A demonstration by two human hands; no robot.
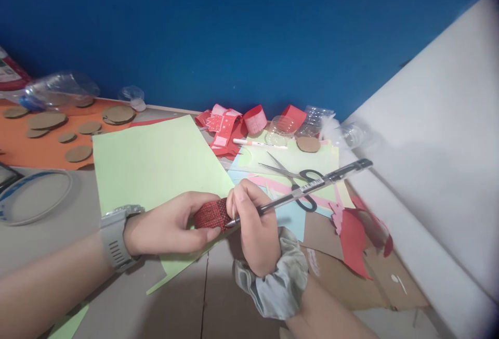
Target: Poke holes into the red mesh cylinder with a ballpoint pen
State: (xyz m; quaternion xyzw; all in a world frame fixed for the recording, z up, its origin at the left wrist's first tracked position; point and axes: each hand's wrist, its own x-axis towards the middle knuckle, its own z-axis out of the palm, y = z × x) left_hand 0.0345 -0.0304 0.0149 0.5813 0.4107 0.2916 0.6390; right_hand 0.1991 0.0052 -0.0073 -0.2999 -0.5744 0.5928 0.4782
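My left hand, with a grey watch on its wrist, grips a small red-and-black patterned piece between thumb and fingers. My right hand, a grey scrunchie around its wrist, is closed around a black pen. The pen slants up to the right, its cap on the far end, and its tip lies at the right edge of the patterned piece. My right fingertips are at that same edge; whether they pinch it I cannot tell. Beneath both hands lies a light green paper sheet.
Black-handled scissors and a white marker lie on coloured papers. Red paper pieces sit at the back. Several cardboard discs and a plastic bottle rest on orange paper. A blue wall stands behind.
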